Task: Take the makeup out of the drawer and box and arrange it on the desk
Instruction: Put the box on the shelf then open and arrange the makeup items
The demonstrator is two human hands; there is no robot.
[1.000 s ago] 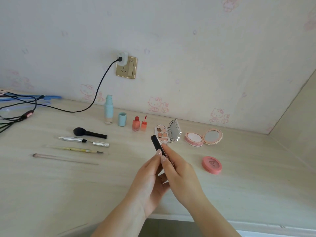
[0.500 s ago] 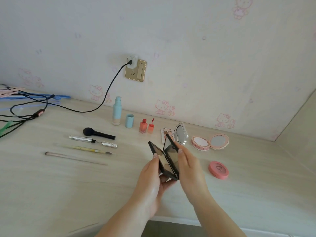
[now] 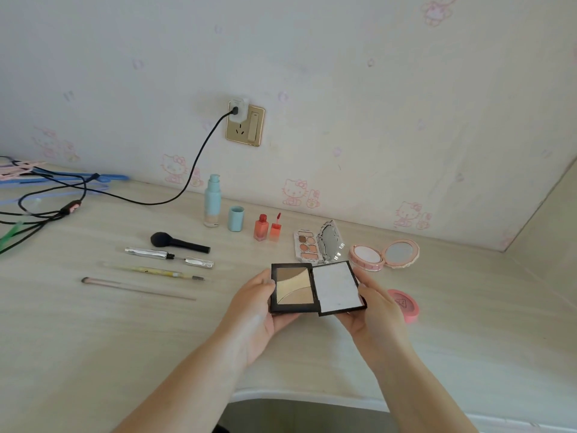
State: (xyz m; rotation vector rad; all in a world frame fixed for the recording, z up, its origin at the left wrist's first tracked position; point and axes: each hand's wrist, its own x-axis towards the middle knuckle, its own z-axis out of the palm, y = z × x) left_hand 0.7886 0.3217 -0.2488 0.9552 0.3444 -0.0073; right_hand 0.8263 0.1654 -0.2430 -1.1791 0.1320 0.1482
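A black contour palette lies fully open above the desk, powder pans on the left, mirror lid on the right. My left hand grips the powder half from below and the side. My right hand holds the mirror half, thumb on its right edge. Laid out on the desk are a small eyeshadow palette with its mirror up, an open pink compact, a closed pink round compact, two orange lip tints, a blue bottle and its cap.
A black brush, a silver mascara pulled apart, a yellow pencil and a thin pink brush lie in rows at left. Black cables and blue hangers crowd the far left. The desk's front edge curves below my wrists.
The black palette was closed and held upright a second ago, then half open. Now my hands have spread it fully open and flat, facing me.
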